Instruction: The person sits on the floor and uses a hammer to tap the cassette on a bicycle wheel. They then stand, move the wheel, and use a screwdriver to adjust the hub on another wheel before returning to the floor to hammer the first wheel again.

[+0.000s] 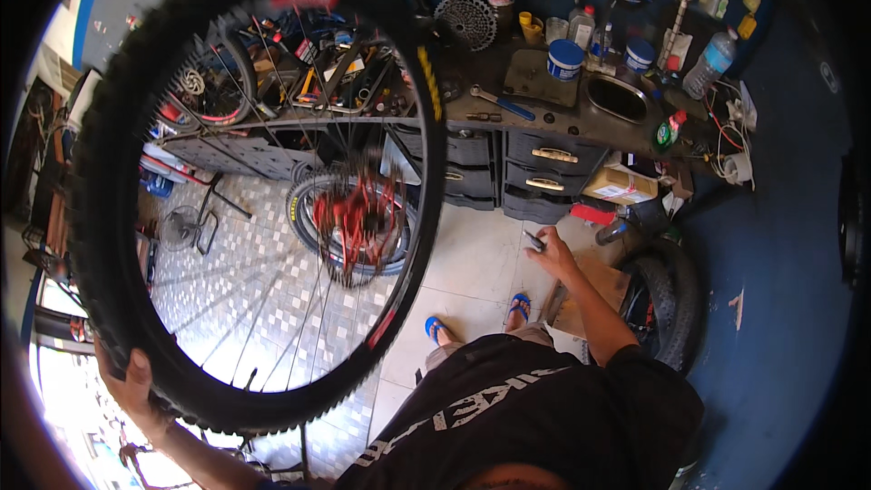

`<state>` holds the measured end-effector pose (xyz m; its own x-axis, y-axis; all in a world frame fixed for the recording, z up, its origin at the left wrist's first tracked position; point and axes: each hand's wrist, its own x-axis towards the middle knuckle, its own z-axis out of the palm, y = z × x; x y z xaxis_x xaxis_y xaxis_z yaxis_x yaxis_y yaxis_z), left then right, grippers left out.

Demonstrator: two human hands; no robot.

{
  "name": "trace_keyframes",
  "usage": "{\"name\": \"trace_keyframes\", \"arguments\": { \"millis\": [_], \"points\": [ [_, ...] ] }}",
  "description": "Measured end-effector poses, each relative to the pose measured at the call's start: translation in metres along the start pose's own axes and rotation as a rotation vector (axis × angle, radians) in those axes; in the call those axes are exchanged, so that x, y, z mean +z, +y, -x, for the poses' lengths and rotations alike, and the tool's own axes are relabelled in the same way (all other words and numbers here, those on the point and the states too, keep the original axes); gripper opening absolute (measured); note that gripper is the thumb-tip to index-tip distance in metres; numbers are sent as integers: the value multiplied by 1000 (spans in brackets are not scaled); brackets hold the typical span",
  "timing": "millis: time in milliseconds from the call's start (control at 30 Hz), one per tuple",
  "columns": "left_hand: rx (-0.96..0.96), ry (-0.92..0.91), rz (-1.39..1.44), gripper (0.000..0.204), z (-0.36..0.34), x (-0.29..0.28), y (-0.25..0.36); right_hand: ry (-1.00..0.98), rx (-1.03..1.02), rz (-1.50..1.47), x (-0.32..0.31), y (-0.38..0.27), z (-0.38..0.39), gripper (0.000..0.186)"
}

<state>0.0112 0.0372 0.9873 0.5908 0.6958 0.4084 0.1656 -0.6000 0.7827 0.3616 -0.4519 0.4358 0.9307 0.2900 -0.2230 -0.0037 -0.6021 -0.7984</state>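
A large bicycle wheel (113,245) with a black knobby tyre is raised upright on my left side. My left hand (138,392) grips the tyre at its lower left, thumb on the near side and the other fingers mostly hidden behind. Thin spokes run in to a red hub (343,210), blurred along with the sprockets around it. Off to the right, apart from the wheel, my right hand (555,256) is closed around a small dark tool (536,240) with a light tip, whose exact kind I cannot make out.
Ahead runs a workbench (426,107) with a blue-handled ratchet (504,102), a cassette (465,22), blue-lidded tubs (564,60) and bottles. Drawers (550,166) sit beneath. Another wheel (304,218) is low behind the raised one. Tyres (670,304) and a cardboard box (594,295) are at right.
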Motion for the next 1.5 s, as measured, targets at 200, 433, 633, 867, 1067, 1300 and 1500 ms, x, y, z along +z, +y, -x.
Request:
{"name": "trace_keyframes", "arguments": {
  "millis": [200,433,633,867,1067,1300,1500],
  "points": [
    [-9,200,416,81,25,107,2,1,-217,-256,-61,-87,-25,41],
    [96,136,425,85,16,164,12,-71,-327,-522,-111,-138,-17,37],
    [129,135,268,95,-2,160,19,65,-465,-373,-126,-229,-2,40],
    [141,95,244,95,-16,162,10,99,-649,-120,-123,-310,-31,36],
    [113,100,277,97,-19,157,-4,153,-750,-1,-110,-334,-52,33],
    [144,121,241,97,-27,151,-19,139,-752,111,-107,-348,-57,32],
    [159,100,253,94,-29,147,-25,162,-757,426,-117,-372,-53,31]
  ]
}}
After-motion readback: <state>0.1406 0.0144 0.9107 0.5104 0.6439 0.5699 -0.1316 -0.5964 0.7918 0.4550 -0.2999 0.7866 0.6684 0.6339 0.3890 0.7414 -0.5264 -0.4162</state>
